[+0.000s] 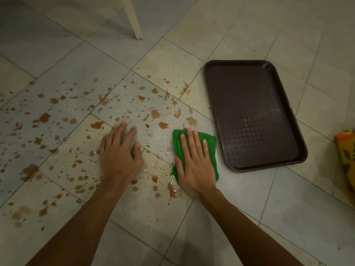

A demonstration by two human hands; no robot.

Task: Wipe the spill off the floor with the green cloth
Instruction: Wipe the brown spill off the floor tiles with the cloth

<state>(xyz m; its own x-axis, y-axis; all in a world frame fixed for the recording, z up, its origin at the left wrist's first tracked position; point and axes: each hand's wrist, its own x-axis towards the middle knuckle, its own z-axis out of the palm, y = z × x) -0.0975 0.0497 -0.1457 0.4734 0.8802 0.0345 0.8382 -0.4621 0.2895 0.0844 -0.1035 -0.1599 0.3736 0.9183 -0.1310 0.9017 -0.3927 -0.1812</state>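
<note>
While the right hand [194, 166] lies flat on the green cloth [212, 160], fingers straight, pressing it to the floor [288, 217], the cloth sits just beside the brown tray [253, 116], by its long edge, not on it. Left hand [119, 152] is flat on wet tile further from the tray, fingers spread, holding nothing. Brown spill [44, 118] spatters run well away from the tray, mostly unwiped by the look of it. Cloth looks soft, thin, light — likely to bunch or skid on wet tile. Best pressed with the palm over its middle, or pinched at a tray-side corner to refold.
</note>
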